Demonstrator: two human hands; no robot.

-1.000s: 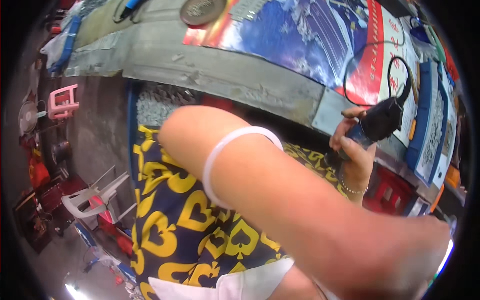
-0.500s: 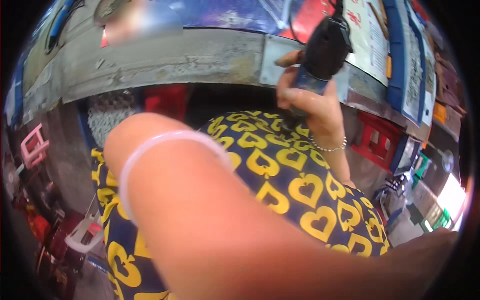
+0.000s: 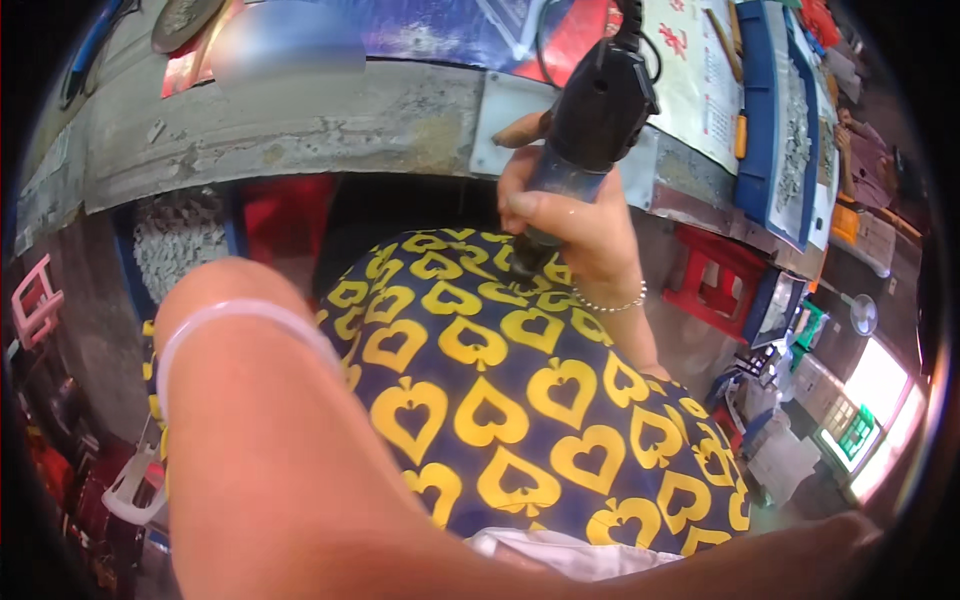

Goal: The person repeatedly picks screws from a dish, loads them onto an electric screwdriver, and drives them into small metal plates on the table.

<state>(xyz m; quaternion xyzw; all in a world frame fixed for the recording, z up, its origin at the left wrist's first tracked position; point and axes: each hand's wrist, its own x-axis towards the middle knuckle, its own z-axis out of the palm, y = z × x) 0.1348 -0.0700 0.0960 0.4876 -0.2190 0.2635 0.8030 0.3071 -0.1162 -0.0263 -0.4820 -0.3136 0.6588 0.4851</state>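
Note:
My right hand (image 3: 585, 225), a beaded bracelet at its wrist, is closed round a corded electric screwdriver (image 3: 603, 105). The tool has a black upper end with a cable and a bluish middle, and its dark lower tip points down over my lap. Thumb and fingers wrap the bluish part in front of the bench edge. My left forearm (image 3: 270, 440), wearing a pale pink bangle (image 3: 245, 308), fills the lower left. Its hand is bent away out of sight. Below the tool, dark cloth (image 3: 490, 410) with yellow spade and heart shapes covers my lap.
A worn grey bench (image 3: 290, 130) runs across the top, with a whitish plate (image 3: 500, 115) at its edge. Blue trays of small grey parts stand at right (image 3: 760, 120) and below the bench at left (image 3: 180, 245). A red stool (image 3: 710, 280) stands at right.
In the view, my right hand and the screwdriver have shifted left and slightly down, along with the bench and trays. More lap cloth shows. The grip on the tool is unchanged.

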